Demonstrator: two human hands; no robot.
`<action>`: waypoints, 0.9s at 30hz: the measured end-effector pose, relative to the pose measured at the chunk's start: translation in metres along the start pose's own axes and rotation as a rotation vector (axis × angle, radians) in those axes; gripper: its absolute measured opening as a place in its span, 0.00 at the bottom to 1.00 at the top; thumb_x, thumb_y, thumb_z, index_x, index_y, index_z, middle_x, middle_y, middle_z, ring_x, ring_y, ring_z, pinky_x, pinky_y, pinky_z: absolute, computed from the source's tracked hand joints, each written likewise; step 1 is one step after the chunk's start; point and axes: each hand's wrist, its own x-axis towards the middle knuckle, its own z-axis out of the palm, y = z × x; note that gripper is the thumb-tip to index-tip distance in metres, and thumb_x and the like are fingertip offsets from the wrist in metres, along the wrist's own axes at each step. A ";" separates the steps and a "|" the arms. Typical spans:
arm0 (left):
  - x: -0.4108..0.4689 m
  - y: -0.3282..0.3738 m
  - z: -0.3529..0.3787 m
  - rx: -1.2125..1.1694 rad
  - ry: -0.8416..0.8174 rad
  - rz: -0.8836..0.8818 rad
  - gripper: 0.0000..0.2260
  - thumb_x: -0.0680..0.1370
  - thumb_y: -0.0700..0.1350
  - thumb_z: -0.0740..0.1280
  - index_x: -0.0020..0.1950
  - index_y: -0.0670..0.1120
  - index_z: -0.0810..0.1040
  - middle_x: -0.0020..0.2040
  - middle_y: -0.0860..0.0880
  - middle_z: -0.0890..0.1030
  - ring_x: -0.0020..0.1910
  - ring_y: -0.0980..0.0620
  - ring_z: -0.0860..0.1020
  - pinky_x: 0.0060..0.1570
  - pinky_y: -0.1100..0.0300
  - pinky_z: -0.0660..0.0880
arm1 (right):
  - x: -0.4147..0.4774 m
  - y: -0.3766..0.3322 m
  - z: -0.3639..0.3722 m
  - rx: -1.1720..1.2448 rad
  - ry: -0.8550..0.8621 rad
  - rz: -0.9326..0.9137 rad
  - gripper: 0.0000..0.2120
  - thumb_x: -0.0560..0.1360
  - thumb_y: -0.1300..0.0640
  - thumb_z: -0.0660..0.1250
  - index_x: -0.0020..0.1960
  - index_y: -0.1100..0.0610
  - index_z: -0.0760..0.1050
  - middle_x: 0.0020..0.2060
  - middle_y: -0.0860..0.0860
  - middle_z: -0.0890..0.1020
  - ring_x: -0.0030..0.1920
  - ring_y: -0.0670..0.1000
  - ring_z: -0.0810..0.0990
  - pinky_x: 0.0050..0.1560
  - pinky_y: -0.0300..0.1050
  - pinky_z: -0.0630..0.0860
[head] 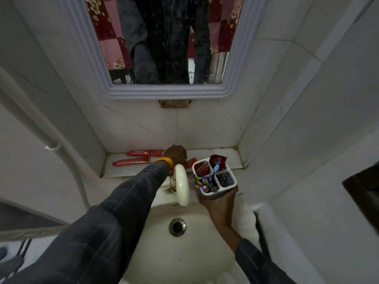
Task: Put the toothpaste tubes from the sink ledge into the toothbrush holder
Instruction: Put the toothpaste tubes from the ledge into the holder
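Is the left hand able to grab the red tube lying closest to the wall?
Probably yes. The left hand is already over the ledge, right beside the end of that far toothpaste tube, and nothing lies between them. The right hand is busy holding the toothbrush holder.

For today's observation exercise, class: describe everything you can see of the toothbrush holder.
The toothbrush holder is a white, plastic-looking, rounded-square cup split into four compartments. The right hand grips it from below, holding it roughly upright above the sink, right of the tap. Two far compartments hold red toothpaste tubes, the nearest-left one holds colourful toothbrushes, and the right one shows only a dark, dotted bottom.
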 end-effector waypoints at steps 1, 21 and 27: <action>0.001 0.003 0.003 0.018 -0.006 0.012 0.16 0.75 0.45 0.72 0.62 0.42 0.79 0.62 0.41 0.79 0.60 0.42 0.78 0.58 0.54 0.74 | 0.000 -0.001 -0.001 -0.002 -0.005 0.003 0.58 0.58 0.63 0.91 0.79 0.55 0.62 0.74 0.51 0.77 0.72 0.48 0.80 0.68 0.38 0.80; -0.035 0.046 -0.091 -0.525 0.147 0.346 0.17 0.69 0.45 0.78 0.53 0.42 0.78 0.48 0.46 0.82 0.45 0.52 0.82 0.42 0.64 0.80 | -0.007 -0.003 0.002 -0.003 0.059 0.015 0.56 0.58 0.62 0.91 0.77 0.50 0.63 0.74 0.52 0.77 0.73 0.51 0.79 0.70 0.58 0.81; -0.041 0.071 -0.061 -0.401 0.081 0.464 0.16 0.67 0.43 0.79 0.51 0.42 0.80 0.46 0.49 0.83 0.47 0.52 0.81 0.49 0.59 0.80 | -0.006 -0.009 0.004 0.012 0.044 0.008 0.56 0.58 0.62 0.91 0.77 0.48 0.64 0.73 0.51 0.78 0.72 0.50 0.80 0.71 0.56 0.81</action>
